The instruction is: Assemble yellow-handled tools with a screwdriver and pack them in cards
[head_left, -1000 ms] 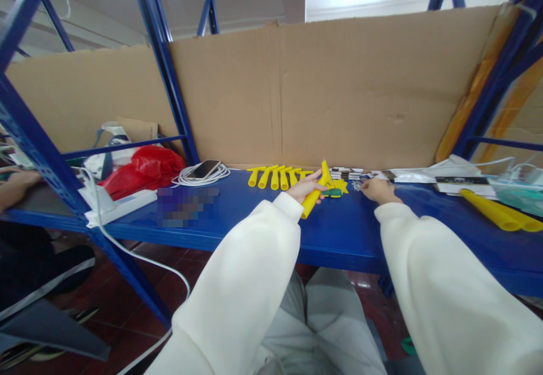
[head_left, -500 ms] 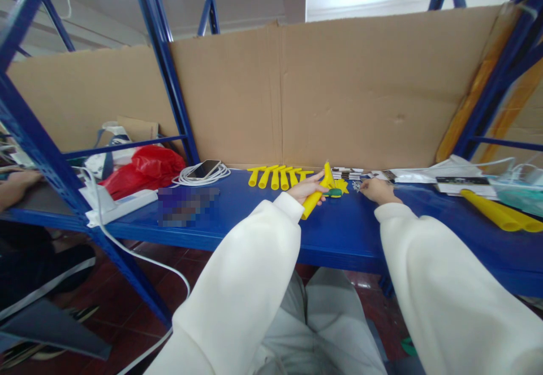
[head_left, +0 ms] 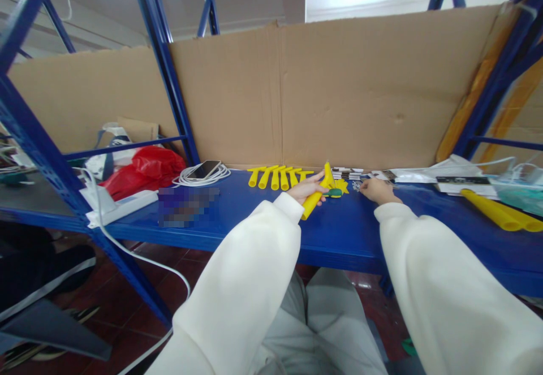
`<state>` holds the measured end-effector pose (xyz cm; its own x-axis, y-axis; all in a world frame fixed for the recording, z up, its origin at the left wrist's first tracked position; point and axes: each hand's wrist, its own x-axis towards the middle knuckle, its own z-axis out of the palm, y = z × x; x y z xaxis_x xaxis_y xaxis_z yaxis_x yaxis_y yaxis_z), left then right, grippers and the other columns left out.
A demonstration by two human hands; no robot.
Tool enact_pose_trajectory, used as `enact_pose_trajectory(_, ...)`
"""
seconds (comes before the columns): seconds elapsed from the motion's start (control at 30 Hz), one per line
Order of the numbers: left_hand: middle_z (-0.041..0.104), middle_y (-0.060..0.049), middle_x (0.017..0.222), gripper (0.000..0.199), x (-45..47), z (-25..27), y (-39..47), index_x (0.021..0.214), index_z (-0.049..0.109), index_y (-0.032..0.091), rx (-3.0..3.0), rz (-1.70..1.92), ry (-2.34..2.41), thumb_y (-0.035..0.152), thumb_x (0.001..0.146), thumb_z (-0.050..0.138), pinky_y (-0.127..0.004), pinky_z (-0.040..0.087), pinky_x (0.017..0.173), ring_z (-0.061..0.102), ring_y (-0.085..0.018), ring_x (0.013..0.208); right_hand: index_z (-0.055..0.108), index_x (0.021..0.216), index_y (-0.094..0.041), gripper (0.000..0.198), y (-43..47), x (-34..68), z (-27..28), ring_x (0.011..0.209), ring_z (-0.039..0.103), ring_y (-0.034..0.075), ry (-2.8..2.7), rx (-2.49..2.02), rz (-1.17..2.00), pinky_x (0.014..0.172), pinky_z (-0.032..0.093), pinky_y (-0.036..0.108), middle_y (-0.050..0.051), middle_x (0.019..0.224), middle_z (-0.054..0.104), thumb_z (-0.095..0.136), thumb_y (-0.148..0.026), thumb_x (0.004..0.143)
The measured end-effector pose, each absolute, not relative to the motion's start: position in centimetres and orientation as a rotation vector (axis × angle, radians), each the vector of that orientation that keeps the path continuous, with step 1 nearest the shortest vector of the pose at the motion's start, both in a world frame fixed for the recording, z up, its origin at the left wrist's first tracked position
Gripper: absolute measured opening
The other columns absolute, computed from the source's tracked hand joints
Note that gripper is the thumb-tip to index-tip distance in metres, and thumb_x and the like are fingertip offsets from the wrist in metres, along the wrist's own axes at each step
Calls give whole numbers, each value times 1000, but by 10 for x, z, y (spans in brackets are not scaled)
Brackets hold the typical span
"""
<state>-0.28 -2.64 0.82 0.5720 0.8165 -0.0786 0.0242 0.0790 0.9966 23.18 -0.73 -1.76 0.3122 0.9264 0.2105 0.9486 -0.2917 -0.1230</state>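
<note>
My left hand (head_left: 309,189) is closed around a yellow tube-shaped handle (head_left: 313,205) with a wider head, tilted over the blue shelf. Just beside that hand lies a green-and-yellow screwdriver handle (head_left: 333,193); its far end is hidden. Behind it sit yellow flat pieces (head_left: 341,185). My right hand (head_left: 375,190) rests low over small shiny bits, perhaps screws (head_left: 356,185), fingertips drawn together; whatever is between them is too small to make out. Several yellow T-shaped handles (head_left: 275,179) stand in a row to the left of my left hand.
Cardboard (head_left: 360,92) walls the back of the blue shelf (head_left: 254,222). Leftward lie a phone (head_left: 205,169) on a coiled white cable, a red bag (head_left: 146,168) and a white power strip (head_left: 127,204). Yellow tubes (head_left: 494,211) and printed packaging (head_left: 464,186) lie at right. Another person's leg shows lower left.
Both my hands stay almost where they were, the left still holding the yellow handle. At the far left, another person's hand has gone out of view.
</note>
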Motion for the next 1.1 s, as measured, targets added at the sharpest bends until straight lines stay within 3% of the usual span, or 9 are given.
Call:
enact_pose_trajectory(0.27, 64, -7, 112, 91, -3, 8, -25, 157, 18, 33, 1366, 690, 779, -1, 80, 54, -16, 40, 40, 50, -3, 45, 70, 108, -15, 31, -3, 232, -22, 114, 64, 29, -1713, -2360, -101, 94, 48, 40, 18, 116, 69, 49, -10, 86)
enact_pose_trajectory(0.73, 61, -9, 120, 90, -3, 9, -27, 157, 18, 30, 1368, 705, 787, -1, 80, 53, -18, 42, 39, 51, -3, 44, 70, 97, -15, 25, 9, 240, -31, 117, 61, 32, -1696, -2305, -120, 95, 48, 45, 20, 118, 66, 53, -9, 80)
enact_pose_trajectory(0.93, 61, -8, 122, 93, -4, 6, -23, 157, 16, 32, 1394, 686, 753, -2, 79, 53, -18, 43, 39, 52, -3, 44, 65, 76, -15, 17, 20, 235, -24, 100, 66, 29, -1708, -1839, -88, 93, 49, 40, 18, 95, 70, 50, -7, 77)
enact_pose_trajectory(1.1, 63, -8, 120, 92, -3, 5, -21, 157, 20, 32, 1459, 657, 726, -2, 78, 53, -18, 42, 39, 53, -3, 43, 55, 75, -21, 8, 24, 209, -22, 92, 64, 24, -1704, -1345, 51, 91, 49, 42, 11, 90, 67, 50, -19, 81)
